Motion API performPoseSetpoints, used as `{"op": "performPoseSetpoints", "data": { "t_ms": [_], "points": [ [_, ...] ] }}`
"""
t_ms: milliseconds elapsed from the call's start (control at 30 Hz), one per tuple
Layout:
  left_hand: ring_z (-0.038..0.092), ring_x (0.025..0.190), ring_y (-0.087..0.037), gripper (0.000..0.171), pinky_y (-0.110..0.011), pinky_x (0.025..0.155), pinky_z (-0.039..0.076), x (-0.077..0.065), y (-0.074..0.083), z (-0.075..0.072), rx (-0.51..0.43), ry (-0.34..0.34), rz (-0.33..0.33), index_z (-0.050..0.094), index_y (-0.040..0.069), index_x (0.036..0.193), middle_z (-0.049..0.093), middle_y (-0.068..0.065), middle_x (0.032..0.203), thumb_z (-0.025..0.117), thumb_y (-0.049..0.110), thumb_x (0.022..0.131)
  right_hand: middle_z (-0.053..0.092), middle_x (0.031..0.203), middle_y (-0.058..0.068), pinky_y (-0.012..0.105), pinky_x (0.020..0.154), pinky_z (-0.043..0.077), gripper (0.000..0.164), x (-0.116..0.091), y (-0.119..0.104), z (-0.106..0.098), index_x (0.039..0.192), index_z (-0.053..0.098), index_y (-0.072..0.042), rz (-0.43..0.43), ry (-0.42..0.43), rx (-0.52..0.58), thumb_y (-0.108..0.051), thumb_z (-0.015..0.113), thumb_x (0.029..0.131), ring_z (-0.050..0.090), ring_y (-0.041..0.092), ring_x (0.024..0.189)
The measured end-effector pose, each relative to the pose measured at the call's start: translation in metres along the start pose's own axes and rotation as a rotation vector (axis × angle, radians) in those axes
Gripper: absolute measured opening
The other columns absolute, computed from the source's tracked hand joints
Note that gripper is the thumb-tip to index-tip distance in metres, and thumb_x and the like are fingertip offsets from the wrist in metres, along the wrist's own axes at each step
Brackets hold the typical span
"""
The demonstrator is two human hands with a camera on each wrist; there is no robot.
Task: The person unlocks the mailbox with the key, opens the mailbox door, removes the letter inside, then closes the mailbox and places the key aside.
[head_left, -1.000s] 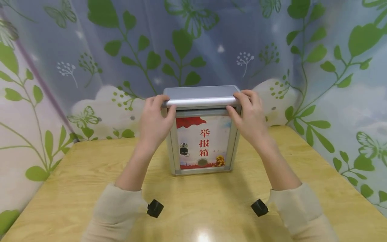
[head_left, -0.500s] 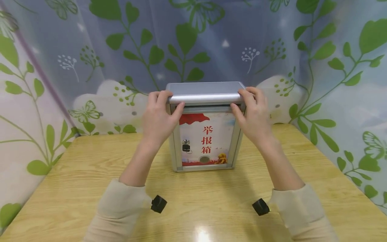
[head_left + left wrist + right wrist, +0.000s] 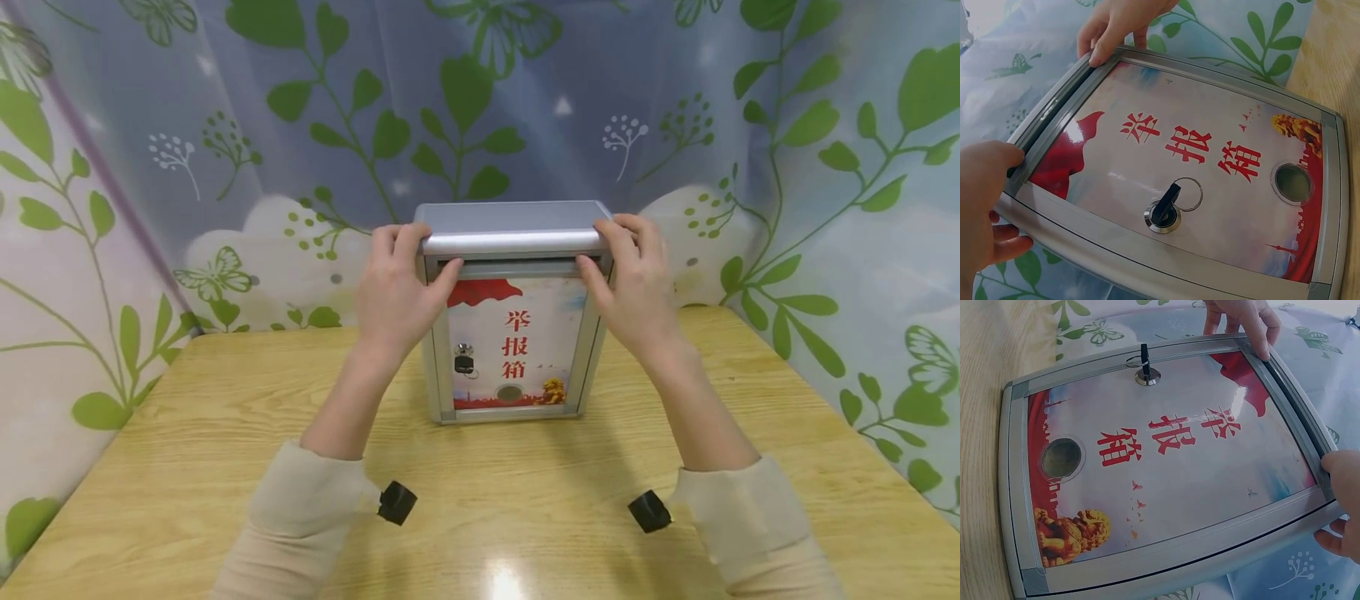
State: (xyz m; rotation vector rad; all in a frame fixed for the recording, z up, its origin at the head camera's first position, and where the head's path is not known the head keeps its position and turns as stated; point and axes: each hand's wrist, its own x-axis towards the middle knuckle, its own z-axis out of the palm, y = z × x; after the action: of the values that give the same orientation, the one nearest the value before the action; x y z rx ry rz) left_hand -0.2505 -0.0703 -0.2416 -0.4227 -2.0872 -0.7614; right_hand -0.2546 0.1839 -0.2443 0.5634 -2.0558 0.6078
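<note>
A silver metal report box (image 3: 486,333) stands upright on the table, with red Chinese characters on its white front panel. My left hand (image 3: 397,287) grips its top left corner, fingers over the top edge and thumb at the front by the slot (image 3: 517,266). At the top right corner my right hand (image 3: 637,279) grips it the same way. A lock with a black key (image 3: 1166,205) and a wire ring sits on the left of the panel. In the right wrist view, a round window (image 3: 1061,459) shows low on the panel.
The light wood table (image 3: 247,400) reaches toward me and to both sides. Behind the box hangs a curtain (image 3: 555,150) with green leaves and butterflies. Small black devices (image 3: 397,502) sit by both cuffs.
The whole head view has shifted slightly, so box and background sit a little higher and further right. Both hands keep their grip on the box's top corners.
</note>
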Motion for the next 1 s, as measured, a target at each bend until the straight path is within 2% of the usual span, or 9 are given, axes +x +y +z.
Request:
{"op": "performPoseSetpoints", "data": {
  "t_ms": [200,533,767,867,1000],
  "points": [
    [0.052,0.076,-0.031,0.040,-0.038,0.051,0.043,-0.002,-0.001,0.001,0.026,0.009,0.011,0.053,0.004,0.111,0.049,-0.018,0.107,0.069,0.027,0.082,0.042,0.123,0.027,0.049,0.092,0.037,0.038,-0.001,-0.001,0.002,0.119,0.052,0.005,0.006,-0.008,0.004,-0.012,0.064,0.087,0.041,0.040,0.113],
    [0.053,0.080,-0.031,0.040,-0.039,0.053,0.044,-0.008,-0.004,0.004,0.027,0.017,0.032,0.052,0.004,0.111,0.048,-0.018,0.106,0.068,0.027,0.082,0.040,0.124,0.027,0.049,0.092,0.036,0.039,-0.007,-0.001,0.003,0.120,0.050,0.005,0.018,-0.007,0.011,-0.012,0.064,0.087,0.041,0.040,0.112],
    [0.051,0.080,-0.030,0.040,-0.038,0.054,0.044,-0.006,-0.006,0.004,0.017,0.046,0.067,0.051,0.004,0.110,0.047,-0.017,0.104,0.068,0.026,0.082,0.042,0.120,0.028,0.050,0.090,0.038,0.037,-0.004,0.001,0.006,0.117,0.051,0.006,-0.035,0.044,0.030,-0.011,0.064,0.087,0.043,0.041,0.109],
    [0.050,0.078,-0.029,0.039,-0.037,0.053,0.043,0.002,-0.006,0.000,0.009,0.017,0.082,0.051,0.003,0.108,0.046,-0.017,0.104,0.069,0.026,0.082,0.042,0.117,0.029,0.048,0.087,0.039,0.037,0.002,0.003,0.003,0.116,0.052,0.007,-0.040,0.034,0.059,-0.009,0.065,0.086,0.044,0.041,0.107],
    [0.047,0.080,-0.029,0.034,-0.036,0.058,0.043,0.011,-0.009,-0.007,-0.033,-0.065,0.106,0.052,0.001,0.100,0.045,-0.019,0.106,0.070,0.024,0.082,0.042,0.118,0.028,0.047,0.086,0.038,0.037,0.006,0.004,-0.001,0.116,0.053,0.007,0.012,-0.030,0.100,-0.007,0.067,0.084,0.044,0.038,0.107]
  ]
}}
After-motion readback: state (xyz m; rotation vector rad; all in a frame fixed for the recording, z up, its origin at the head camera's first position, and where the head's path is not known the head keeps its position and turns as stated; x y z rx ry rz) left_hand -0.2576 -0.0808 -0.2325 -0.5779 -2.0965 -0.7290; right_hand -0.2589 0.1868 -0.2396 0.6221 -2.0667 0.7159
